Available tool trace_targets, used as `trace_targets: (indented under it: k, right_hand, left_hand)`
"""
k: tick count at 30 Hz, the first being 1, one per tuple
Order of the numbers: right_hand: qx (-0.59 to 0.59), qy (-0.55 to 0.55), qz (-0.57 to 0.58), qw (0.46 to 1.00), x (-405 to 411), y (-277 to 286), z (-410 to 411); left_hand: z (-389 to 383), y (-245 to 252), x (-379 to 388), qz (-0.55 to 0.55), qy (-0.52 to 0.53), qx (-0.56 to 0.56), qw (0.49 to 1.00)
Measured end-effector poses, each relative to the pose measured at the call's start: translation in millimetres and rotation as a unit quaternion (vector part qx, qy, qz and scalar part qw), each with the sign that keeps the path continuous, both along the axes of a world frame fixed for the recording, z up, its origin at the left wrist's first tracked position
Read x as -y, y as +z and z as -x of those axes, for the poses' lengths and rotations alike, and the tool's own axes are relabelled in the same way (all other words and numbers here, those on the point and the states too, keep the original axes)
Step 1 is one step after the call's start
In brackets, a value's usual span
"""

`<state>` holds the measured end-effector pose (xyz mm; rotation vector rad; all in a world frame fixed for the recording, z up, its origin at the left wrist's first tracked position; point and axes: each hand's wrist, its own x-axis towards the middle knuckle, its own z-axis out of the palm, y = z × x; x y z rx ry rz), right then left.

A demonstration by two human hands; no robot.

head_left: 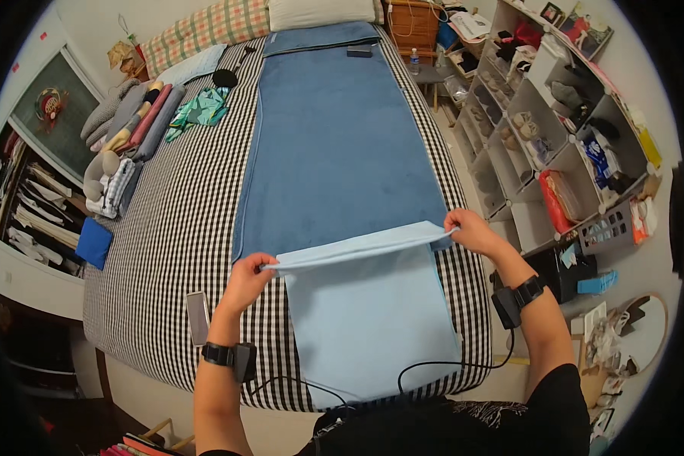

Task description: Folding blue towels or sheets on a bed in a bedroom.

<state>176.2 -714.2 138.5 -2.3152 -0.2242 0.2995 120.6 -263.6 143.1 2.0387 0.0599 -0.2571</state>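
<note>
A light blue cloth [370,319] hangs and lies between my hands and the near edge of the bed. My left hand [252,279] pinches one corner of its raised edge, and my right hand [470,231] grips the opposite corner. The top of this cloth is doubled over between them. Beyond it a darker blue blanket [336,137] is spread lengthwise on a black and white checked bed sheet [176,228], with its far end folded back. Near my left forearm lies a smartphone [197,318] on the sheet.
Folded clothes [142,122], a green patterned cloth [202,111] and a neck pillow [100,171] lie on the bed's left side. A small dark box [359,52] rests on the blanket's far end. Cube shelves [524,125] stand at the right. Cables run from both wrist straps.
</note>
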Motion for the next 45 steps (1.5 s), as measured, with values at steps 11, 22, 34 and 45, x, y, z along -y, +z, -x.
trace_targets:
  k: [11, 22, 34, 45]
  right_hand:
    - [0.083, 0.007, 0.025, 0.996, 17.9, -30.8, 217.4]
    - [0.112, -0.028, 0.062, 0.991, 31.5, -83.0, 306.2]
    - [0.098, 0.052, 0.068, 0.991, 45.5, -113.7, 313.7]
    - [-0.038, 0.118, 0.144, 0.982, 39.9, -101.4, 289.3]
  left_hand:
    - [169.3, -37.6, 7.3, 0.006, -0.175, -0.105, 0.979]
    - [239.4, -70.1, 37.5, -0.076, -0.274, -0.056, 0.957]
    - [288.1, -110.1, 59.1, -0.251, -0.246, 0.006, 0.936]
    - [275.0, -114.0, 64.8, -0.239, -0.185, -0.102, 0.948]
